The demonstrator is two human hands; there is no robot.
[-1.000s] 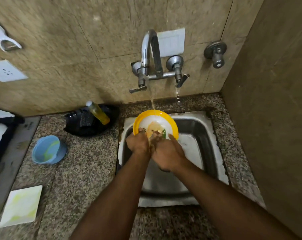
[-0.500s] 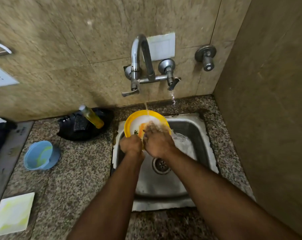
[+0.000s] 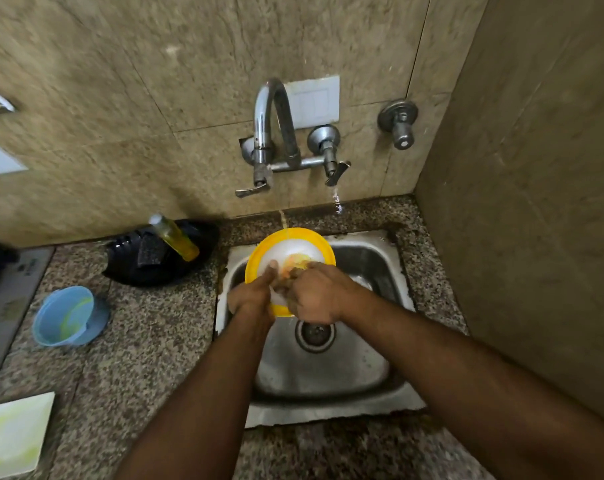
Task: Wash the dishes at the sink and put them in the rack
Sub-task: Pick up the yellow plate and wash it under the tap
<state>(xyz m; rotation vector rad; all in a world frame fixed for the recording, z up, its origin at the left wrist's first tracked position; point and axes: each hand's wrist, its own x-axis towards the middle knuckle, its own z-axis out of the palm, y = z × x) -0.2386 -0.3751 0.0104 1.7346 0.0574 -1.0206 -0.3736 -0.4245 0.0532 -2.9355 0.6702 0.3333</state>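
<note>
Over the sink, the left hand grips the yellow-rimmed plate at seven o'clock while the right hand rubs its face; better to tilt it under the stream.

Tap spout arches over basin's back edge, crowding space above plate; side wall closes right; counter left holds black tray (bottle leaning in it), blue cup; sink front half open.
</note>
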